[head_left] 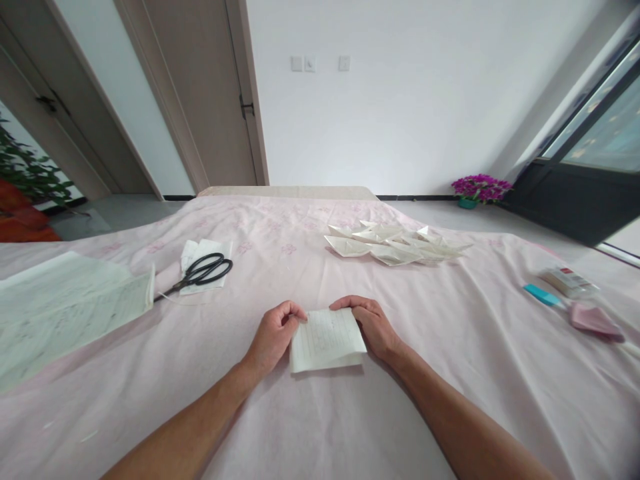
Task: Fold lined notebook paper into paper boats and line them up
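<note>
A small sheet of lined paper [327, 340] with faint writing lies in front of me, its near edge lifted a little off the cloth. At its far left corner, my left hand [275, 333] pinches it between thumb and fingers. My right hand [373, 323] grips the far right side, the fingers bent over the edge and the thumb partly hidden. Beyond the hands, to the right, rests a group of folded paper boats [395, 243]. Black-handled scissors [205, 270] lie to the left on some white paper pieces [220, 250].
Large written sheets [75, 307] spread over the left side of the pink flowered cloth [280, 267]. At the right are a blue object [541, 295], a clear-wrapped pack [569, 281] and a pink item [595, 322]. Purple flowers [481, 189] stand on the floor beyond.
</note>
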`<state>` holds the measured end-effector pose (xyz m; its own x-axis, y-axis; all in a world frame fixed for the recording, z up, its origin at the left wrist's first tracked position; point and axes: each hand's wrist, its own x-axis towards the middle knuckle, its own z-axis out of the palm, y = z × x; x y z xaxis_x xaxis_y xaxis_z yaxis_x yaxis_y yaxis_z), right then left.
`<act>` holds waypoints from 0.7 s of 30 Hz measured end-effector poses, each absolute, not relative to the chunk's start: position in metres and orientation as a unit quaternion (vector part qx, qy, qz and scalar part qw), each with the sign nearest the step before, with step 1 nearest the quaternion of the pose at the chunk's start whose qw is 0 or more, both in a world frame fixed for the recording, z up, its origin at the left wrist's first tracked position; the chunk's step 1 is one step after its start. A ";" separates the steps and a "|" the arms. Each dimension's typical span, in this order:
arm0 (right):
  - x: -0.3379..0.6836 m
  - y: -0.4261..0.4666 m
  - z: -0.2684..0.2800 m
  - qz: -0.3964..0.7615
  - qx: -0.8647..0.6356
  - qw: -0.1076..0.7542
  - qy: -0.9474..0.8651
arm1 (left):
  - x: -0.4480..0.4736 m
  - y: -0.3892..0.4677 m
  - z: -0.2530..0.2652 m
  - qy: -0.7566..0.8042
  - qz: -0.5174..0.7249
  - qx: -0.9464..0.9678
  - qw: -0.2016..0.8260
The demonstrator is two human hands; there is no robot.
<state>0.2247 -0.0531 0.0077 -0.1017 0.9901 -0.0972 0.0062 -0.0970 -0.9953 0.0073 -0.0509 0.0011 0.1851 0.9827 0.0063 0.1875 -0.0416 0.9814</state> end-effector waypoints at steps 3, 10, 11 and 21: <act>0.225 -0.053 0.007 0.545 -0.499 0.449 -0.502 | 0.007 -0.050 0.001 0.493 0.408 0.596 0.485; 0.225 -0.053 0.007 0.530 -0.508 0.445 -0.513 | 0.007 -0.051 0.001 0.494 0.400 0.604 0.480; 0.225 -0.053 0.007 0.526 -0.511 0.444 -0.515 | 0.007 -0.051 0.001 0.495 0.400 0.604 0.481; 0.224 -0.053 0.008 0.514 -0.519 0.442 -0.520 | 0.010 -0.052 0.005 0.484 0.418 0.593 0.489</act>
<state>0.2244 -0.0534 0.0084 -0.0698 0.9948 -0.0743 0.0860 -0.0682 -0.9940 0.0099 -0.0521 0.0052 0.1827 0.9829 0.0225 0.1648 -0.0532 0.9849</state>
